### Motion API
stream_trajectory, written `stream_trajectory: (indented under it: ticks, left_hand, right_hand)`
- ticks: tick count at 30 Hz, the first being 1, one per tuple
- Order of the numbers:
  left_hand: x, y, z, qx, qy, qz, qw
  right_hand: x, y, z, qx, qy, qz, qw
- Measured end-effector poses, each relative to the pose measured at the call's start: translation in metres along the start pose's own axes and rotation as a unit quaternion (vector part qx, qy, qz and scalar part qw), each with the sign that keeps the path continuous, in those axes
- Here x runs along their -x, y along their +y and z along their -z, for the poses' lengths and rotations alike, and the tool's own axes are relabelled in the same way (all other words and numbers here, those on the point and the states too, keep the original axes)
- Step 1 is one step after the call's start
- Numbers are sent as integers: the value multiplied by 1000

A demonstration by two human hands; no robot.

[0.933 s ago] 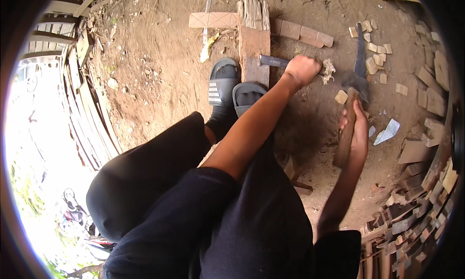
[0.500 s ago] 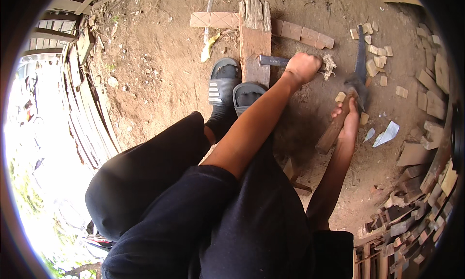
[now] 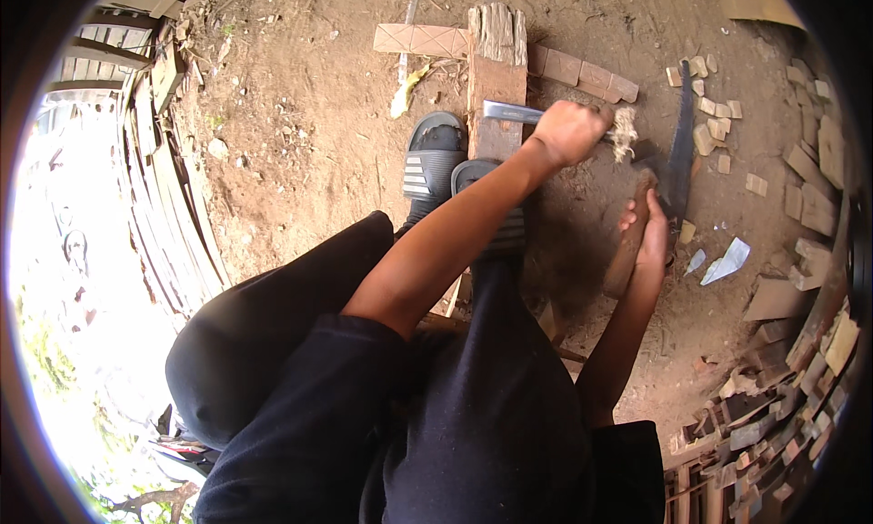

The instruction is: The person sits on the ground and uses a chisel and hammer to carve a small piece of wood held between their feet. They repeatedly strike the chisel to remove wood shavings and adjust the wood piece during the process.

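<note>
My left hand is closed round a chisel. The flat metal blade points left over a thick wooden block, and the pale frayed butt sticks out on the hand's right. My right hand grips a thick wooden stick, its upper end close to the chisel's butt. A dark patch at that end is too unclear to name. A scored wooden strip lies crosswise at the block's far end, with a similar strip on the right. My sandalled foot is against the block.
A saw blade lies right of the stick, amid several small wood offcuts. White scraps lie nearer. Stacked wood pieces line the right side; planks stand left. A clear flat strip lies beyond the sandals.
The chisel's blade has tilted, now catching light. My right hand and the stick have shifted slightly nearer, and the stick stands steeper. The whole view has shifted a little.
</note>
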State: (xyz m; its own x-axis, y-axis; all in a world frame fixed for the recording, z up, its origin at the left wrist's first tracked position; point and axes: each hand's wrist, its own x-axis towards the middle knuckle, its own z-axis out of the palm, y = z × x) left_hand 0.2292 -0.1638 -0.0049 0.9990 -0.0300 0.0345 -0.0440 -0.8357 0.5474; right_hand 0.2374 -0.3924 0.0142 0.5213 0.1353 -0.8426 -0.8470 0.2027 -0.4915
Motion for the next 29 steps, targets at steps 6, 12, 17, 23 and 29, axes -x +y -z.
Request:
stream_trajectory:
  ticks: [6,12,17,23,29]
  left_hand:
    - [-23,33,22,-6,-108,65,992]
    - [-15,-30,80,-11,-141,239,961]
    - [26,-69,98,-6,-160,270,949]
    - [53,-79,90,18,-62,314,947]
    - [86,-114,98,41,60,325,943]
  right_hand:
    - [16,52,-1,122,44,-2,992]
    - [17,67,-2,109,19,-24,994]
    - [15,90,1,171,43,20,984]
    - [35,116,40,461,63,97,880]
    - [139,38,47,203,-150,224,941]
